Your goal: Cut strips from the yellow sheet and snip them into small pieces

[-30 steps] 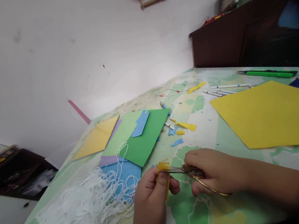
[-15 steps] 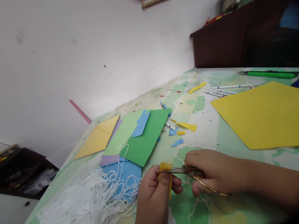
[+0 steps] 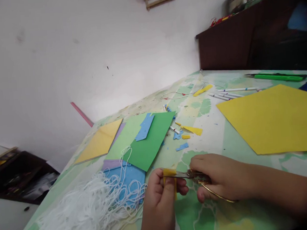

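Shelf unit (image 3: 31, 159) at lower left: open-fronted, dark inside, containing loose white papers (image 3: 41, 187); other contents are too dim to identify. Wall rack (image 3: 161, 3) at top centre: wooden, with 1 pink item and 1 blue item, both cut off by the upper edge of the view.

Yellow strip (image 3: 169, 172): held above the table (image 3: 210, 219), at lower centre. Its long axis runs nearly upright in the view; the upper end stands above the left thumb, the lower part shows below it. Scissors (image 3: 190, 174): long axis nearly level in the view, tips pointing left, handles to the right. The blades cross the strip near its upper end; whether the cutting edges meet cannot be determined.

Left hand (image 3: 159, 200): pinches the strip between thumb and fingers, just beside the white string pile (image 3: 78, 213). Right hand (image 3: 222, 176): closed around the scissors handles, with 1 gold-coloured loop visible below the fingers.

Green sheet (image 3: 155, 146): beyond the left hand, with a blue piece (image 3: 144, 128) on top. Large yellow sheet (image 3: 275, 122): flat on the table, beyond the right forearm.
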### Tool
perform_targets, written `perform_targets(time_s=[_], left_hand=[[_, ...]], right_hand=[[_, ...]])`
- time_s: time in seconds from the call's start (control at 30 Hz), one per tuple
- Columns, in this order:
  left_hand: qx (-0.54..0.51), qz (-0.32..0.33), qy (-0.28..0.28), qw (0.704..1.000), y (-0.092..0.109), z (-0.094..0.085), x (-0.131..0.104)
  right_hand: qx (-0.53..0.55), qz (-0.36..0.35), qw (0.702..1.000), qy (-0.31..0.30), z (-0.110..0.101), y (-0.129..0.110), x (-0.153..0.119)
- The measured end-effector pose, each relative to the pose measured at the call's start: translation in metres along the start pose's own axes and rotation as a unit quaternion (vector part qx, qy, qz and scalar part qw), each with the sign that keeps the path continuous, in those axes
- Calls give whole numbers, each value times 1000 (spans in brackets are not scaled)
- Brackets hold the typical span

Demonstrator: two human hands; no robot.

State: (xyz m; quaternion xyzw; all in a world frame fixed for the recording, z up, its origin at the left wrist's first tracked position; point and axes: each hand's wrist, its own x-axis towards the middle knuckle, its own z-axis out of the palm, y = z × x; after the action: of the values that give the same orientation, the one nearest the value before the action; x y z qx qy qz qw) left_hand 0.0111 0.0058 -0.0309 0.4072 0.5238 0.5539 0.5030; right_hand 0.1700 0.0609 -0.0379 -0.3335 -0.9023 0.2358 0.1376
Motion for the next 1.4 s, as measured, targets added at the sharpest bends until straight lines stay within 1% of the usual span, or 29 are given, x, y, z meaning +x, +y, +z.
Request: perform_targets(time_s=[0.13,0.23,0.4,0.57,0.9,1.07,1.23,1.4], left_hand=[[-8,0,5,1000,1,0,-1],[-18,-12,6,1000,2,1,-2],[-7,-18,9,1000,2,3,-3],[3,-20,9,1000,2,3,-4],[-17,-26,2,1000,4,4,-6],[-19,-12,-3,1000,5,2,-5],[-11,-10,9,1000,9,0,-5],[15,11,-5,1000,10,-1,-6]], right_hand=[[-2,-3,1000,4,1,1,0],[5,-10,1000,3,2,2,-1],[12,-14,1000,6,2,1,-2],[21,-10,1000,-2,1,0,-1],[46,-11,999,-13,-3,0,-2],[61,-13,998,-12,-4,0,-2],[56,-17,998,-6,-4,1,-2],[48,-23,999,-10,-2,2,-2]])
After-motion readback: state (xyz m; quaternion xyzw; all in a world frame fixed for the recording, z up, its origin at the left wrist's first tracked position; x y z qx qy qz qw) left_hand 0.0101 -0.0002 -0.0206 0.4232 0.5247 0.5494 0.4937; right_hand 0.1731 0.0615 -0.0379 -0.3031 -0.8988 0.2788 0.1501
